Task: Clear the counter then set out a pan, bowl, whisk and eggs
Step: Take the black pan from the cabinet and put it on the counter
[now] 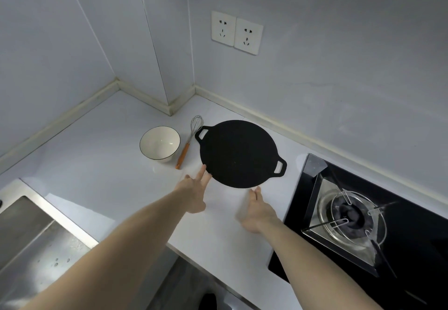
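Black pan (pixel 238 153) flat, handles far-left to near-right, both hands' (pixel 195 192) (pixel 258 209) grip open at near rim

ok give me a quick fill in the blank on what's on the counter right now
1. The whisk lies between the bowl and the ____.
2. The whisk's handle is ____ in colour.
3. The gas burner sits to the ____ of the pan.
4. Both hands, left hand and right hand, reach toward the pan's ____ edge.

Missing words: pan; orange; right; near
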Tool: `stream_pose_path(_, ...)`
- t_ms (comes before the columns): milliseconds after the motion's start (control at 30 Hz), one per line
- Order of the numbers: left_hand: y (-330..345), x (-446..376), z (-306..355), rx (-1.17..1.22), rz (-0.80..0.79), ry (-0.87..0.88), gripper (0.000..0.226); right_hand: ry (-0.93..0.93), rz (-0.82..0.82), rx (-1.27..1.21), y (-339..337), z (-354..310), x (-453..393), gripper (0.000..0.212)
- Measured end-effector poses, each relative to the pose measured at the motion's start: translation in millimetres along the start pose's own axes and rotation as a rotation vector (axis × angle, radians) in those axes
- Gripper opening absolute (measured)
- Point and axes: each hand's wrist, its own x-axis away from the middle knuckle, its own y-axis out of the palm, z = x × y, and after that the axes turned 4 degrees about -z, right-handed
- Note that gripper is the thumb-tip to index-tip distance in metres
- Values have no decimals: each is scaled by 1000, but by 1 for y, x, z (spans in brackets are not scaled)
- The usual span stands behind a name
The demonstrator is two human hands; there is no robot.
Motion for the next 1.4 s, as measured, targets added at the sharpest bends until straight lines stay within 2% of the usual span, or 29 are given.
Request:
stream_pose_path(100, 1, 1, -1, -46, 3, 8, 88, 0, 0, 19, -1, -5, 1, 99)
stream_pose_path(367, 4, -1, 10, -79, -11, -48, 93, -6, -15, 54, -4, -4, -3, 95)
stream_pose_path(667, 39, 50, 22, 99, -76, 12, 90, -40, -80, 52, 33, 12, 39, 77)
stream_pose_path(833, 58, 99, 36, 287, -135, 79, 81, -61, -101, -134, 56, 17, 77, 70)
stream_pose_path(967, 74, 128, 34, 445, -99, 136, 79, -138, 19, -291, 66, 33, 114, 72)
stream_pose_path(1133, 57, 163, 42, 499, 177, 235, 70, -213, 253, -497, 49, 60, 175, 65)
stream_pose_path(1267, 33, 199, 74, 529, 306, 353, 63, -256, 366, -614, 37, 83, 231, 62)
stream_pose_path(1400, 12, 233, 122, 478, 361, 514, 60, -250, 498, -690, 39, 121, 288, 60)
